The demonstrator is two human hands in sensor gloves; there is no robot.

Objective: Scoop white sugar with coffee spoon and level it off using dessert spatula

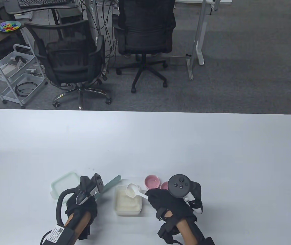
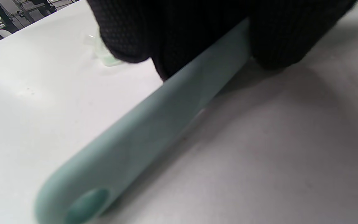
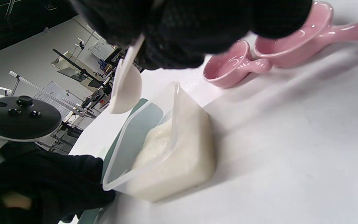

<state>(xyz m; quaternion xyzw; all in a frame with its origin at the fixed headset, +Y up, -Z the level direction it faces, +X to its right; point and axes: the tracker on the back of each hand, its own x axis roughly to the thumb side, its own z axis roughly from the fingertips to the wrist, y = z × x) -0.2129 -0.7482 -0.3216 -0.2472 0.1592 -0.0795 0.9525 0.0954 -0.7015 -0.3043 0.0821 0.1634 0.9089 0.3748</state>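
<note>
1. The right hand [image 1: 171, 204], in a black glove, pinches the thin handle of a small white plastic coffee spoon [image 1: 133, 191].
2. The bowl of the spoon hangs just above a clear plastic box of white sugar [image 1: 127, 203]. In the right wrist view the spoon [image 3: 125, 85] is over the open top of the box [image 3: 166, 149] and does not touch the sugar.
3. I cannot tell if there is any sugar in the spoon.
4. The box stands on the white table [image 1: 211, 153], between the two hands.
5. The left hand [image 1: 83, 201], also in a black glove, has its fingers curled round a long, flat, pale green dessert spatula [image 1: 111, 183].
6. In the left wrist view the fingers [image 2: 275, 37] are wrapped round the spatula [image 2: 141, 130]. Its rounded end, with a darker oval spot, sticks out low over the table.
7. In the table view the far end of the spatula points up and to the right, just left of the sugar box.
8. A pale green square lid [image 1: 63, 185] lies flat on the table, just beyond the left hand.
9. Two small pink shiny cups with handles [image 3: 259, 53] sit side by side on the table, just behind the sugar box and close to the right hand.
10. Two black office chairs [image 1: 104, 51] stand on the grey floor past the far edge of the table.
</note>
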